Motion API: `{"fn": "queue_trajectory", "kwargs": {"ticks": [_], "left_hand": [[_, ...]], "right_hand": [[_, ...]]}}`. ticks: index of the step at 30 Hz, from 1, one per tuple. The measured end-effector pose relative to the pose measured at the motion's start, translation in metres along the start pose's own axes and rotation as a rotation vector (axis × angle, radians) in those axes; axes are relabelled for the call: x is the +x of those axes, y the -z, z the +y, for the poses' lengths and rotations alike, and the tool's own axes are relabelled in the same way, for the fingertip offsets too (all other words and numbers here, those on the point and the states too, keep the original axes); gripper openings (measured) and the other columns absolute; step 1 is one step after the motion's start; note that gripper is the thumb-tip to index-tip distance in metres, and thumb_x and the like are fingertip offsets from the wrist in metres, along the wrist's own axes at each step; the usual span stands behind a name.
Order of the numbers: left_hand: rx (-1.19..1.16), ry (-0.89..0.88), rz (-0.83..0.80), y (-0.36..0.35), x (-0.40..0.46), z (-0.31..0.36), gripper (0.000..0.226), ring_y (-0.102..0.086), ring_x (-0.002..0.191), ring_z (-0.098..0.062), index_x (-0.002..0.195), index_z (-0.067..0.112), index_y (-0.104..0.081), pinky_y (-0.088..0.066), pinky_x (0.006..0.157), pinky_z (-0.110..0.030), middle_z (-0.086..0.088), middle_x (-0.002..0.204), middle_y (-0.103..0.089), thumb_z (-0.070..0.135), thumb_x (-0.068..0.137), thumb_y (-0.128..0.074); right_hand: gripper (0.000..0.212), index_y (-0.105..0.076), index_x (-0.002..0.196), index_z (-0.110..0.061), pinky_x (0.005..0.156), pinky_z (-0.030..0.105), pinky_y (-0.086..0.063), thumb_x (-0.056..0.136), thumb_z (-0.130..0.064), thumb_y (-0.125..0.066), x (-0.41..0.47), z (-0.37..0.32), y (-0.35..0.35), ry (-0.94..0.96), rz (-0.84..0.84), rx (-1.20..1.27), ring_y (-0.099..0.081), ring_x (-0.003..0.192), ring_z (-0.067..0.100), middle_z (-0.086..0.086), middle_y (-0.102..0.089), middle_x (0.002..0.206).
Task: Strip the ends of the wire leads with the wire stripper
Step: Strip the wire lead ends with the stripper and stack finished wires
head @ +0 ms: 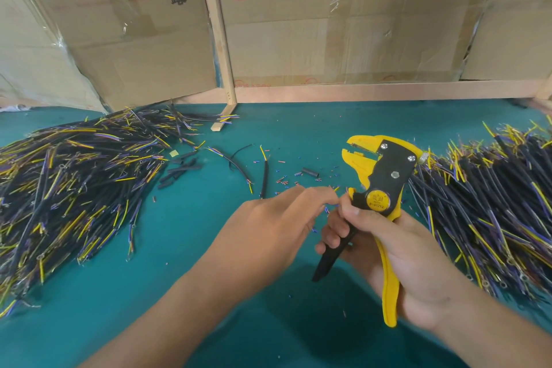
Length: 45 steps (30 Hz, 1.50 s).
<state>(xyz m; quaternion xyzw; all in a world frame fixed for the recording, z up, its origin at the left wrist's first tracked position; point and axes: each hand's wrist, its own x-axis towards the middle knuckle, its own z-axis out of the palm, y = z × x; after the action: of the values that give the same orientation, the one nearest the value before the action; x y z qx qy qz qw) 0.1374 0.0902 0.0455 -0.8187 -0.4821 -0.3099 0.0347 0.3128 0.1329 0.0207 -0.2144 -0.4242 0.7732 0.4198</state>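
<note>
Stripping is judged part-done: wire stripper [380,185] gripped by right hand [388,251], insulation scraps [286,181] scattered, left hand [268,233] apparently pinching wire ends, cable piles [74,182] remaining.

teal table [209,248] under two wire piles [68,185], insulation scraps [283,181]

Even bright light, soft shadows, bowed edges

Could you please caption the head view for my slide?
Right hand grips yellow wire stripper between two wire piles; left hand beside it.
</note>
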Motion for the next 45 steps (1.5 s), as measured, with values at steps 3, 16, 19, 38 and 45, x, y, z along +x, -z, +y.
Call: {"fn": "queue_trajectory", "kwargs": {"ticks": [3,16,19,38,45], "left_hand": [[0.146,-0.031,-0.05,0.0,0.001,-0.003,0.053,-0.052,0.058,-0.027,0.119,0.026,-0.045,-0.049,0.045,-0.038,-0.001,0.084,-0.061,-0.005,0.083,-0.069],[0.085,0.143,0.21,0.014,0.003,-0.022,0.023,-0.057,0.065,-0.04,0.115,0.031,-0.047,-0.053,0.058,-0.046,0.017,0.089,-0.047,0.015,0.099,-0.048],[0.076,0.134,0.227,0.015,0.003,-0.019,0.018,-0.058,0.064,-0.036,0.117,0.025,-0.055,-0.053,0.056,-0.045,0.016,0.085,-0.048,0.019,0.102,-0.046],[-0.124,0.194,0.121,0.009,0.002,-0.014,0.012,-0.041,0.058,0.0,0.11,0.031,-0.037,-0.029,0.055,-0.02,0.017,0.077,-0.047,0.027,0.101,-0.043],[-0.189,0.197,0.121,0.007,0.001,-0.014,0.009,-0.042,0.06,-0.014,0.11,0.034,-0.036,-0.037,0.056,-0.031,0.008,0.082,-0.053,0.036,0.102,-0.04]], "right_hand": [[0.009,-0.063,0.075,-0.009,0.074,0.042,-0.056,0.081,-0.016,-0.067,0.002,0.0,0.005,0.07,0.067,-0.207,-0.054,0.068,0.028,0.012,-0.05,0.07],[0.008,-0.059,0.083,-0.007,0.07,0.042,-0.056,0.088,-0.011,-0.064,0.009,-0.017,0.013,-0.04,0.028,-0.161,-0.052,0.068,0.028,0.013,-0.047,0.073],[0.012,-0.062,0.083,-0.007,0.07,0.045,-0.054,0.085,-0.014,-0.073,0.005,-0.013,0.009,-0.189,-0.097,-0.123,-0.051,0.068,0.031,0.014,-0.048,0.075],[0.024,-0.06,0.086,-0.004,0.072,0.047,-0.051,0.083,-0.022,-0.076,-0.004,-0.006,0.006,-0.276,-0.337,-0.015,-0.051,0.067,0.03,0.015,-0.048,0.074],[0.027,-0.058,0.085,-0.004,0.072,0.048,-0.049,0.086,-0.024,-0.076,-0.003,-0.002,0.009,-0.285,-0.369,0.024,-0.051,0.065,0.029,0.015,-0.046,0.073]]}}
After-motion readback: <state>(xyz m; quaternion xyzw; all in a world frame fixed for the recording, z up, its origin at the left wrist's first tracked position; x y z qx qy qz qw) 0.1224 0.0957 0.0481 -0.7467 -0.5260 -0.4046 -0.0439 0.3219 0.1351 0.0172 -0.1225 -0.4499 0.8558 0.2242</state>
